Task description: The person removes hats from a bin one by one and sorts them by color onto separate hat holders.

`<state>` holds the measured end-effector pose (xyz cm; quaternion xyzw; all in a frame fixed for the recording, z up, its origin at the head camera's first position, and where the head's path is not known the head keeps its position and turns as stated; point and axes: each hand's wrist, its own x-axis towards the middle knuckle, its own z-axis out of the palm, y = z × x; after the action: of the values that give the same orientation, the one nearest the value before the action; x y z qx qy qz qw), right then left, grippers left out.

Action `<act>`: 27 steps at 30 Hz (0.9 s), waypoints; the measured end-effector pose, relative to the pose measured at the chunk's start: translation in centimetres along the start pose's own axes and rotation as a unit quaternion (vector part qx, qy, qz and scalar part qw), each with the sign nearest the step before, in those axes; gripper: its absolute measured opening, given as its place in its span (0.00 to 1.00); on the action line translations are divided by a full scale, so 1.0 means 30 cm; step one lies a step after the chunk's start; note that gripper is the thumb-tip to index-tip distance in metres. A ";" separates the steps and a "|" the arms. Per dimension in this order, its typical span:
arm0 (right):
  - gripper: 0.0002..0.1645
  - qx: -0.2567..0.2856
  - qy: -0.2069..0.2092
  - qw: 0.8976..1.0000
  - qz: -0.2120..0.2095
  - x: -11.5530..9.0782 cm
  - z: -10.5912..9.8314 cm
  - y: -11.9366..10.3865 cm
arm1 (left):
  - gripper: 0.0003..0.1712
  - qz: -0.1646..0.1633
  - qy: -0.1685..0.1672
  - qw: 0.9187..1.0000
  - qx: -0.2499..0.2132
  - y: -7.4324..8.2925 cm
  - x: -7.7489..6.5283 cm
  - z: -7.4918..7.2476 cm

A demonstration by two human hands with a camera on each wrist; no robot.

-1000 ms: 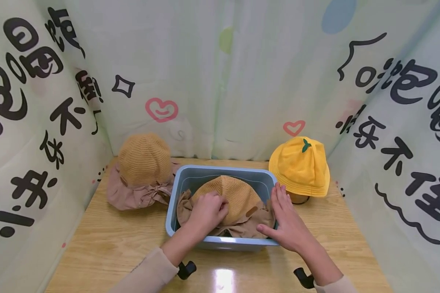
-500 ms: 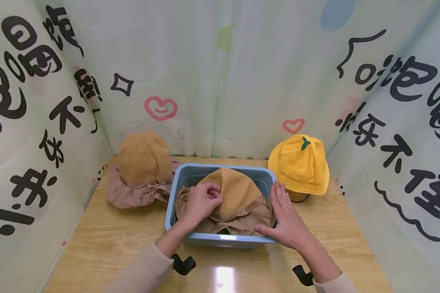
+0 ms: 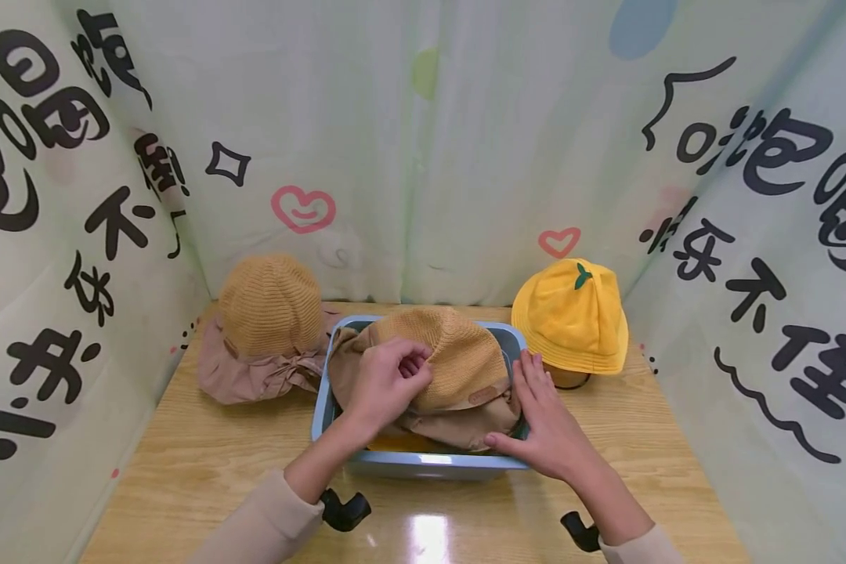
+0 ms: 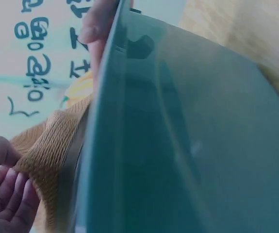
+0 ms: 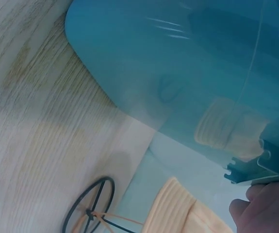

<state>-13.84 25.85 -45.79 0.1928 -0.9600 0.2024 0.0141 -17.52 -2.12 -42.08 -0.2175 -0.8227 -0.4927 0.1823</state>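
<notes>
A brown sun hat with a tan knitted crown [image 3: 465, 345] tilts up out of the blue plastic basin [image 3: 437, 468]. My left hand [image 3: 388, 380] pinches the knit of the crown; the pinch also shows in the left wrist view, with bunched knit [image 4: 52, 150] at the fingertips. Over the basin's right rim rests my right hand [image 3: 546, 427], its fingers straight and its thumb near the hat's brim. Beneath the hat, something yellow [image 3: 402, 442] shows at the front inside the basin. The rest of the contents is hidden.
Behind left stands another knit-crowned hat [image 3: 271, 313] with a mauve-brown brim. A yellow hat [image 3: 571, 321] with a green sprout sits behind right on a stand, whose dark wire base [image 5: 88, 208] shows in the right wrist view. Printed curtains [image 3: 366, 157] enclose the wooden table [image 3: 204, 470].
My left hand has drawn the hat upward, so its crown and left brim now rise over the basin's back and left rim. Yellow has come into sight below it. The right hand stays on the rim.
</notes>
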 end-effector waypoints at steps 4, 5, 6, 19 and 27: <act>0.70 -0.001 0.000 1.000 -0.006 0.002 -0.002 0.004 | 0.06 0.084 0.043 0.994 0.049 0.033 0.011 -0.024; 0.70 -0.001 0.000 1.000 -0.006 0.002 -0.002 0.005 | 0.06 0.102 0.053 0.991 0.066 0.040 0.015 -0.033; 0.70 -0.001 0.000 1.000 -0.007 0.001 -0.002 0.006 | 0.07 0.118 0.061 0.988 0.080 0.044 0.019 -0.043; 0.74 -0.002 -0.008 1.000 -0.004 -0.005 0.004 -0.001 | 0.04 0.158 0.125 0.969 0.144 0.050 0.067 -0.226; 0.73 -0.003 -0.019 1.000 0.012 0.005 -0.005 -0.006 | 0.04 0.152 0.149 0.971 0.111 0.066 0.101 -0.310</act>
<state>-13.92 25.70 -45.57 0.1849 -0.9630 0.1960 -0.0056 -18.20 -9.02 -34.90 -0.2422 -0.7935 -0.3914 0.3982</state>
